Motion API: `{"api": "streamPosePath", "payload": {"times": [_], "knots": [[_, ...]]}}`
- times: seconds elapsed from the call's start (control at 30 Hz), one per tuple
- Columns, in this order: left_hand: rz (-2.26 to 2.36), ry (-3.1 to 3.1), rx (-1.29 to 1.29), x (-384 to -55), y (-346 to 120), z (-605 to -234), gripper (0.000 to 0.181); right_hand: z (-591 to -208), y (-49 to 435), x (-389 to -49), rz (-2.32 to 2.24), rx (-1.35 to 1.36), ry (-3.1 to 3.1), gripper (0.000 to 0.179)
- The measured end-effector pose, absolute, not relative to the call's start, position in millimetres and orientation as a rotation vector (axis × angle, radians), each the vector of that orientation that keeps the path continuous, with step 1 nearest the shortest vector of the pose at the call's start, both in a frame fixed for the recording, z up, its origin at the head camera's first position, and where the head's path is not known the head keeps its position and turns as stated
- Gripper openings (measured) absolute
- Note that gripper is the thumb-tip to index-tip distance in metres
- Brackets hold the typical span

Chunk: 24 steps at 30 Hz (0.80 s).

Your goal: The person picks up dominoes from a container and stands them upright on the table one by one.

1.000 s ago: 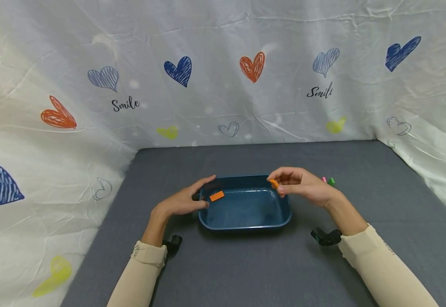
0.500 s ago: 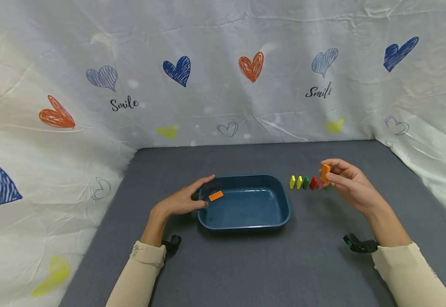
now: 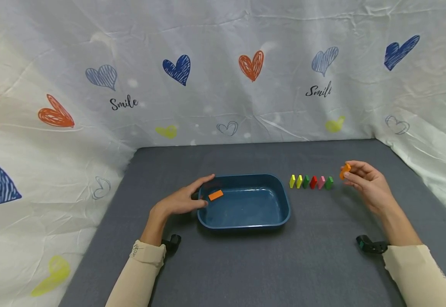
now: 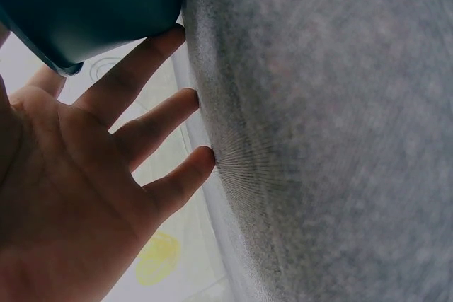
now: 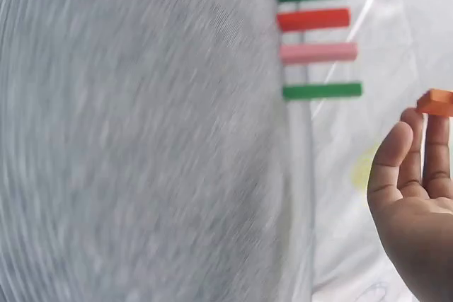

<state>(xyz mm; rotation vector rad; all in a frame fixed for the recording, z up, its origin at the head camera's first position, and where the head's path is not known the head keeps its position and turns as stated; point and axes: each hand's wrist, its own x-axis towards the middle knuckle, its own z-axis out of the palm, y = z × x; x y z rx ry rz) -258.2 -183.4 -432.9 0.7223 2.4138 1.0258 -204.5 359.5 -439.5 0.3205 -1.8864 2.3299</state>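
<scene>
My right hand (image 3: 372, 187) pinches an orange domino block (image 3: 344, 171) between thumb and fingers. It holds the block raised, to the right of a row of standing domino blocks. A green domino block (image 3: 329, 183) ends that row on the right, beside a pink domino block (image 3: 321, 183). In the right wrist view, the orange block (image 5: 436, 102) is cut by the frame edge. My left hand (image 3: 180, 201) rests against the left end of a blue tray (image 3: 246, 215). Its fingers look straight and spread in the left wrist view, one fingertip touching the tray's side (image 4: 120, 5).
Another orange domino block (image 3: 216, 195) lies flat inside the tray. Further left in the row stand a red block (image 3: 313, 182), a green block (image 3: 306, 182) and two yellow blocks (image 3: 295, 181). A white heart-printed cloth (image 3: 215, 102) hangs behind the grey table (image 3: 238, 273).
My right hand has carried the orange domino block from above the tray's right end, past the standing row, to its right side. The left hand and tray stay put.
</scene>
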Motion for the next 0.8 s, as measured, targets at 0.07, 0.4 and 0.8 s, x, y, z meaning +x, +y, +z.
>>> {"api": "streamPosePath", "payload": {"times": [0.07, 0.4, 0.8], "knots": [[1.026, 2.412, 0.726, -258, -183, -433, 0.081, -445, 365, -207, 2.253, 0.256, -1.989, 0.031], [1.026, 2.417, 0.717, -259, -183, -433, 0.081, -454, 382, -216, 1.654, 0.073, -2.632, 0.041], [1.026, 2.411, 0.712, -260, -183, -434, 0.081, -450, 380, -223, 1.377, 0.009, -2.908, 0.046]]}}
